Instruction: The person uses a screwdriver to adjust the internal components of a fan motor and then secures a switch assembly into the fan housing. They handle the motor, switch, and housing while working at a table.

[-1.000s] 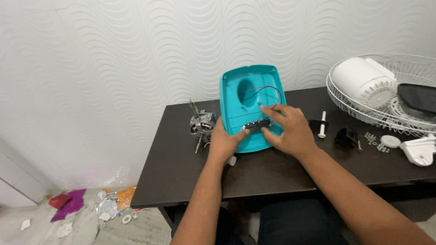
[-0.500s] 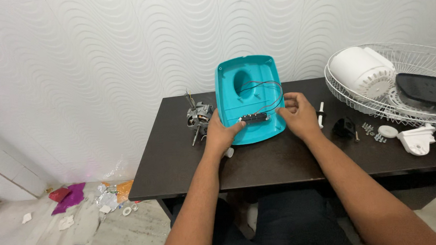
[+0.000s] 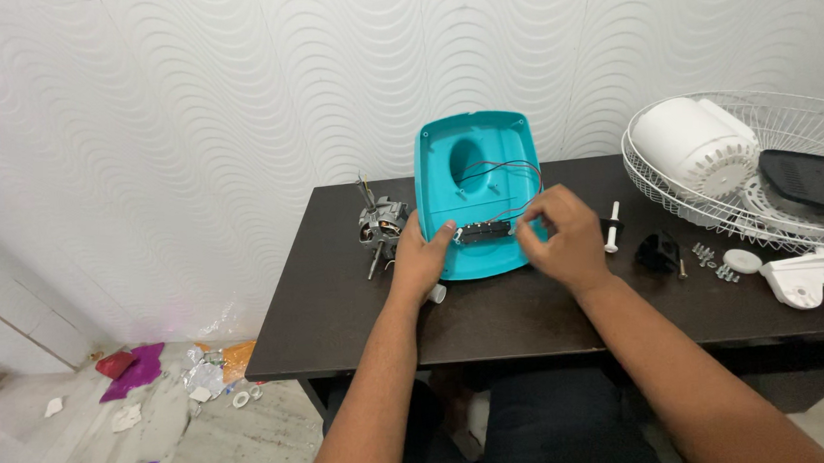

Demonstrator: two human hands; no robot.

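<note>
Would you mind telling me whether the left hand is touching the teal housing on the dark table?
Touching. The head view shows the left hand pressed against the lower left edge of the teal housing, thumb lying over its rim with no gap between them.

- The light is bright, even and soft, falling from above and in front; the white wavy wall (image 3: 236, 100) is lit without hot spots.
- The dark table (image 3: 529, 310) carries a faint dull sheen, no hard glare.
- Shadows are weak: a soft one lies under the teal housing (image 3: 476, 191) and beneath the table edge.
- Focus is sharp across the centre; the left hand (image 3: 420, 259) and right hand (image 3: 563, 238) show no motion blur.
- Wide-angle bending shows at the edges, where the forearms stretch and the wire guard (image 3: 784, 160) curves.
</note>
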